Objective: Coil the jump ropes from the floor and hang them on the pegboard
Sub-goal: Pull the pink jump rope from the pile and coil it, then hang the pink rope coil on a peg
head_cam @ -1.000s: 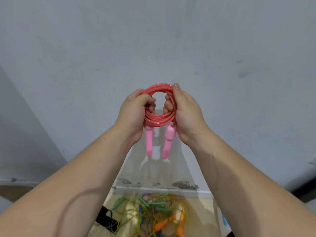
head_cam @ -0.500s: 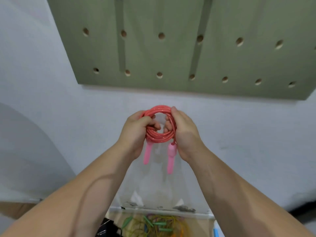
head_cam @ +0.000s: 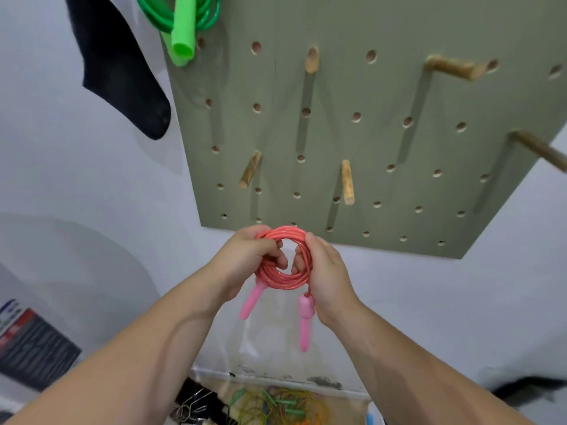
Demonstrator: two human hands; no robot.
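Head view: I am looking up along a white wall (head_cam: 92, 185) at a green pegboard (head_cam: 383, 142).

- Both hands are holding a coiled red jump rope (head_cam: 282, 281) in the air, just below the pegboard's bottom edge and touching neither board nor peg.
- The left hand (head_cam: 242, 260) is gripping the coil's left side, with its fingers curling through the middle of the loop.
- The right hand (head_cam: 326, 273) is gripping the coil's right side. Its thumb is lying over the top of the strands and its fingers are hooking in from the hole.
- Two pink handles are dangling under the coil. The left handle (head_cam: 251, 299) is slanting down to the left; the right handle (head_cam: 304, 322) is hanging lower, beside the right wrist.
- Bare wooden pegs are sticking out of the board. The nearest ones (head_cam: 347, 183) (head_cam: 250, 169) are sitting above the coil, and others (head_cam: 312, 60) (head_cam: 454, 68) (head_cam: 540, 151) are sitting higher and further right.
- A green jump rope (head_cam: 184, 23) is hanging coiled at the board's upper left corner; I am not able to see what is holding it.
- A dark shape (head_cam: 122, 75) is showing against the wall left of the green rope; I cannot tell what it is.
- A tangle of coloured ropes (head_cam: 276, 404) is lying on the floor between the forearms.
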